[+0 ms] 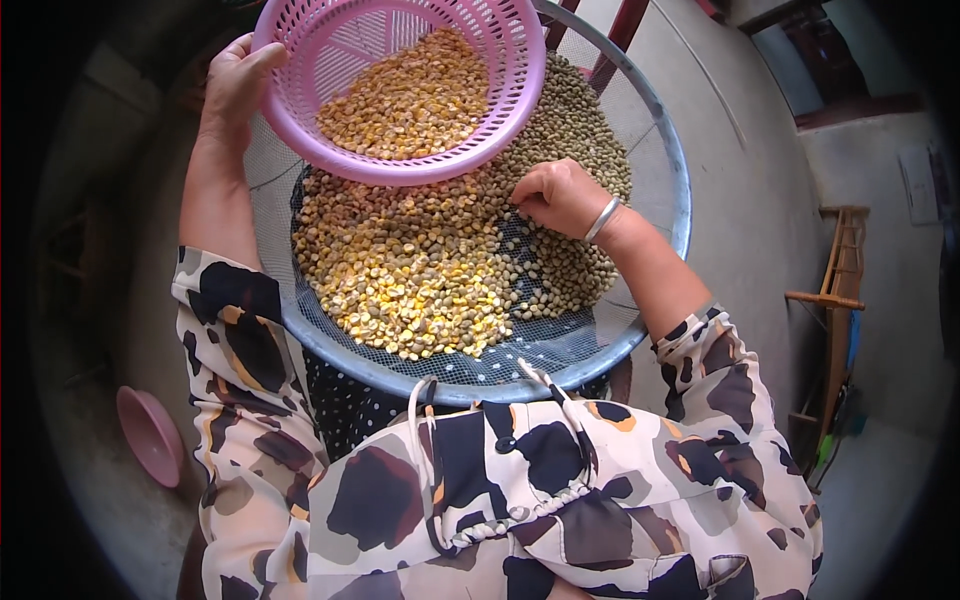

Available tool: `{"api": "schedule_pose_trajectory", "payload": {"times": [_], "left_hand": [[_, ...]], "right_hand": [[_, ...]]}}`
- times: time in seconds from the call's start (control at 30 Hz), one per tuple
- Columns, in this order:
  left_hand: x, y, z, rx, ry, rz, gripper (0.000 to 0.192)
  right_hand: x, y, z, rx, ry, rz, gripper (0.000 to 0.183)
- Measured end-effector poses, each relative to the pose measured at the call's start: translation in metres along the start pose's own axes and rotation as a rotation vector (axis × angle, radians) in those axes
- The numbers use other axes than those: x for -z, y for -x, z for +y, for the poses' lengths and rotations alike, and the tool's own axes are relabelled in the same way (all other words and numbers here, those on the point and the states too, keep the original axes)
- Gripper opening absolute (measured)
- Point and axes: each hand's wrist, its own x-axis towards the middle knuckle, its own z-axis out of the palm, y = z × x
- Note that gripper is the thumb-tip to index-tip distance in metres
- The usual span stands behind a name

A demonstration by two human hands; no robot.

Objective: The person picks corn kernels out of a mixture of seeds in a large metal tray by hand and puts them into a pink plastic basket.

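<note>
My left hand (236,86) grips the left rim of a pink plastic colander (409,174), its thumb over the edge. Yellow corn kernels (416,97) lie inside the colander, which is held above a wide round mesh sieve with a grey rim (679,172). In the sieve, yellow kernels mixed with brownish beans (420,300) cover the left and middle; greenish-brown beans or seeds (574,112) lie along the right. My right hand (555,196), with a silver bangle (602,219) at the wrist, is over the border between the two heaps, fingers curled; whether they pinch anything is hidden.
A pink basin (150,436) sits on the floor at the lower left. Dark red wooden legs or bars (619,37) show behind the sieve's top right. A wooden frame-like object (836,292) stands by the wall at the right. The sieve rests over my lap.
</note>
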Motion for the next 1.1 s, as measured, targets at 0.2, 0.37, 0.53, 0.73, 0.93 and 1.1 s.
{"api": "schedule_pose_trajectory", "payload": {"times": [0.2,0.37,0.53,0.73,0.93,1.1], "left_hand": [[-0.002,0.001,-0.002,0.012,0.021,0.012,0.033],[0.002,-0.001,-0.003,0.013,0.022,-0.005,0.034],[0.002,-0.001,-0.004,0.019,0.010,-0.007,0.035],[0.001,-0.006,-0.007,0.033,0.035,0.004,0.035],[-0.001,-0.008,-0.010,0.003,0.031,-0.004,0.035],[0.008,-0.002,-0.010,0.022,-0.001,0.011,0.034]], "right_hand": [[-0.007,-0.002,0.004,-0.069,0.146,-0.076,0.009],[-0.008,-0.008,0.005,-0.097,0.177,-0.161,0.010],[-0.006,-0.011,0.009,-0.056,0.157,-0.161,0.008],[-0.010,-0.010,0.005,-0.086,0.222,-0.151,0.008],[0.032,-0.010,-0.022,-0.209,-0.859,0.223,0.012],[0.040,-0.013,-0.011,-0.158,-0.501,-0.084,0.012]]}}
